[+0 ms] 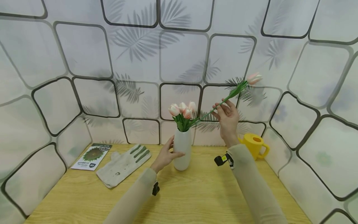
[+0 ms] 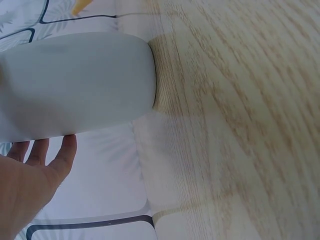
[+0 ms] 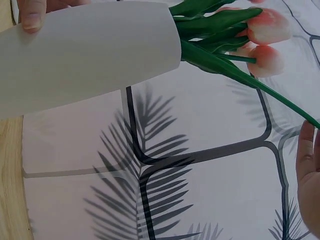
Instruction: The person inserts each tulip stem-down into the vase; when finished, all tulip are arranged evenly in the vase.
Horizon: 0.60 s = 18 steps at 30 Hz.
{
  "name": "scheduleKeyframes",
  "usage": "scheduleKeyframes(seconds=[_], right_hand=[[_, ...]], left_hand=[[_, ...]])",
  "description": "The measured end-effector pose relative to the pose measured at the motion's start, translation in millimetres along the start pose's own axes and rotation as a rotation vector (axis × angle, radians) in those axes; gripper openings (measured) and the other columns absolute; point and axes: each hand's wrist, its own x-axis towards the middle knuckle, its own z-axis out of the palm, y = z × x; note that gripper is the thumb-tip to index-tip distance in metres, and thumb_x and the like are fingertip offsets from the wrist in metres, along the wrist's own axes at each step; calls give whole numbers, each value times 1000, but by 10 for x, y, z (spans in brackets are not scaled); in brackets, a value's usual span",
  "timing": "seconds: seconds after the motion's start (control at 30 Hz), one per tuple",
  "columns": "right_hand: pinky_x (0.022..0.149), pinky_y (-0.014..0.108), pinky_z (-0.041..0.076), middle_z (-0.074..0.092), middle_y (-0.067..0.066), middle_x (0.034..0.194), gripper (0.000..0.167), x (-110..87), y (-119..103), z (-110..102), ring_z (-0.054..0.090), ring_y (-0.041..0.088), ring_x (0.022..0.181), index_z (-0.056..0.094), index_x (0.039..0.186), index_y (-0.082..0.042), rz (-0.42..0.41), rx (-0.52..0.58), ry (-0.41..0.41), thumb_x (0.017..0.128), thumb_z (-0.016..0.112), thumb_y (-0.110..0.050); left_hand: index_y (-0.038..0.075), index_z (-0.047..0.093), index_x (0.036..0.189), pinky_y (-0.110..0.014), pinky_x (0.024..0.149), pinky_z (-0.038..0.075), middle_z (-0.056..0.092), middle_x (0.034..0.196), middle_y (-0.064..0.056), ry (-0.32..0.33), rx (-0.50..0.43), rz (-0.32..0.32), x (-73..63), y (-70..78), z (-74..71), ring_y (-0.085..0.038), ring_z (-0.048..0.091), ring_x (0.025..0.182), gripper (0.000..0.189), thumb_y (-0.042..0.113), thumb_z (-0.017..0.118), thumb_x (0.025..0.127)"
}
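Observation:
A white vase (image 1: 182, 152) stands upright on the table with a bunch of pink-and-white tulips (image 1: 183, 112) in its mouth. My left hand (image 1: 166, 156) grips the vase from the left, thumb across its front; in the left wrist view, fingertips (image 2: 67, 145) touch its side. Up to the right, my right hand (image 1: 228, 121) pinches the green stem of a single tulip (image 1: 237, 90). That tulip slants, its bloom high at the right and its stem running down toward the vase. In the right wrist view, the stem (image 3: 285, 100) overlaps the leaves at the vase's mouth.
A pale work glove (image 1: 123, 166) with dark green stripes on its fingers lies left of the vase. Beyond it is a packet (image 1: 91, 157) with a flower picture. A yellow jug (image 1: 254, 145) with a handle stands behind the right forearm. Patterned cloth walls (image 1: 184, 62) enclose the wooden table (image 1: 184, 199).

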Motion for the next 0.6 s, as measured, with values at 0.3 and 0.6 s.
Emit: scheduleKeyframes(seconds=[0.3,0.6], right_hand=[[80,32,60,68,9,101,35,96,9,82,68,16,89,59,129,-8,74,-39,-39,94,61,-3],[81,31,59,68,7,101,38,187,40,177,68,15,91,58,133,-7,92,-86,-127,96,59,-2]], left_hand=[[35,22,156,-58,102,44,42,149,-8,8,1,-2,63,-108,14,-32,44,135,97,27,83,80],[37,23,155,-58,100,46,43,149,-8,8,14,11,53,-116,13,-32,45,134,95,31,82,81]])
